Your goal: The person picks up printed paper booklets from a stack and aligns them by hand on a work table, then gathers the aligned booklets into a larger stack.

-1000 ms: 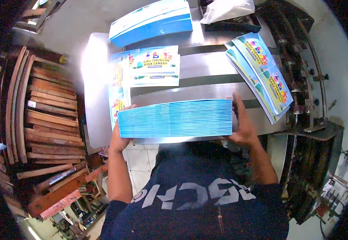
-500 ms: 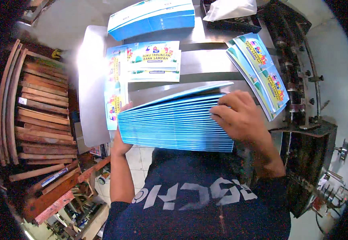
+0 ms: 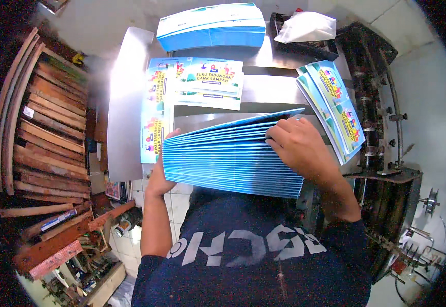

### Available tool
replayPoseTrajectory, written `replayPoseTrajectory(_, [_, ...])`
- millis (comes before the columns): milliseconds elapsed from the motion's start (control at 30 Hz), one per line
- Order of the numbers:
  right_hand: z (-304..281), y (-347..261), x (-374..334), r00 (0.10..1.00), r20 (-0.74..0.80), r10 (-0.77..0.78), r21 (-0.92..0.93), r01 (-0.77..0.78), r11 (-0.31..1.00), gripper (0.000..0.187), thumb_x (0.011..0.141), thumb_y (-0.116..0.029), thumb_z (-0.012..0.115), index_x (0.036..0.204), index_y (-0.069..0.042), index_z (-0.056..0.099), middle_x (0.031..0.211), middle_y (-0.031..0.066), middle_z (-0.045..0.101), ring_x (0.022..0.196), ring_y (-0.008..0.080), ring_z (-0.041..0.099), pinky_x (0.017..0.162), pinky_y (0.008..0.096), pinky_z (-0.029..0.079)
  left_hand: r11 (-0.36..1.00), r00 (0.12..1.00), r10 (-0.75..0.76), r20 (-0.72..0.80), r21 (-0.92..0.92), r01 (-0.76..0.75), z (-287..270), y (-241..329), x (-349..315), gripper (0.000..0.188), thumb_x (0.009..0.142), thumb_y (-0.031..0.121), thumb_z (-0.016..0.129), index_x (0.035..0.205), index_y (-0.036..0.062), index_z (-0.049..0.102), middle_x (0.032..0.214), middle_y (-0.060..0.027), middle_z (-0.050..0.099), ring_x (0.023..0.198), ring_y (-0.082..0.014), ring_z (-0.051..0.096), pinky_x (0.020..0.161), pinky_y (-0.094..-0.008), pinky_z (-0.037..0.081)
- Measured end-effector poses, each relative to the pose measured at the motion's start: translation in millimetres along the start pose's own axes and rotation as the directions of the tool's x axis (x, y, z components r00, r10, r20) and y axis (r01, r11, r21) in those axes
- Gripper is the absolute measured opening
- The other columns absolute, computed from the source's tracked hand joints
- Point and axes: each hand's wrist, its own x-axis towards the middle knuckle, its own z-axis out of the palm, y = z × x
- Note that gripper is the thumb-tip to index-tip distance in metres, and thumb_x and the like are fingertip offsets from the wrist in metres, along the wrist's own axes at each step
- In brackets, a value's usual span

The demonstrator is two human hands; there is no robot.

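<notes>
Your left hand (image 3: 160, 178) clasped the left end of the booklet stack (image 3: 228, 158) at the near edge of the table (image 3: 123, 123). Your right hand (image 3: 300, 147) touched the fanned right edges with bent fingers, pinch unclear. A slack left grasp risked booklets slipping out. Farther off, a black tray (image 3: 326, 51) contained a white bundle (image 3: 307, 28).

left fingers (image 3: 173, 134) hold a fanned blue stack (image 3: 228, 159); right fingers (image 3: 278, 135) touch it.
</notes>
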Motion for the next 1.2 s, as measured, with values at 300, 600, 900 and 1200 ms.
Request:
replayPoseTrajectory(300, [-31.8,31.4,-4.8,0.973,-0.124,0.195,0.208,-0.167,0.964,0.016,0.081,-0.018,0.065,0.089,-0.005,0.068,0.092,0.0124,0.067,0.087,0.0319,0.064,0.079,0.0443,0.051,1.000,1.000,-0.003,-0.013,-0.012,0.003,-2.9,-14.9,-3.3,0.085,0.075,0.009,0.077,0.146,0.0037,0.030,0.145,-0.0131,0.043,0.130,-0.0241,0.045,0.109,-0.0361,0.034])
replayPoseTrajectory(600, [4.6,239.6,-128.0,0.455,-0.205,0.866,0.153,-0.859,0.488,0.037,0.094,-0.028,0.056,0.121,-0.003,0.061,0.112,0.0163,0.066,0.100,0.0292,0.063,0.089,0.0381,0.047,0.999,0.999,0.034,0.034,-0.023,-0.033,-2.9,-6.4,10.5,0.072,0.074,0.006,0.076,0.137,0.0045,0.043,0.142,-0.0135,0.046,0.128,-0.0244,0.047,0.108,-0.0361,0.036])
replayPoseTrajectory(900, [46.7,106.5,-34.3,0.838,-0.181,0.515,0.816,-0.164,0.554,0.041,0.100,-0.033,0.049,0.130,-0.006,0.056,0.130,0.0185,0.056,0.123,0.0285,0.050,0.105,0.0381,0.037,0.995,0.997,-0.071,0.031,-0.064,0.073,-4.8,1.9,8.7,0.059,0.079,0.004,0.071,0.132,0.0053,0.046,0.141,-0.0157,0.047,0.128,-0.0249,0.047,0.107,-0.0367,0.036])
replayPoseTrajectory(1200, [96.2,53.8,-70.8,0.895,-0.038,0.444,0.971,-0.071,0.226,0.087,0.092,-0.072,0.028,0.136,0.001,0.044,0.129,0.0181,0.053,0.120,0.0256,0.050,0.104,0.0374,0.037,0.981,0.974,-0.190,-0.125,0.023,0.194,2.6,1.6,5.4,0.049,0.079,0.001,0.068,0.124,0.0012,0.050,0.112,-0.0110,0.064,0.102,-0.0200,0.060,0.092,-0.0332,0.046])
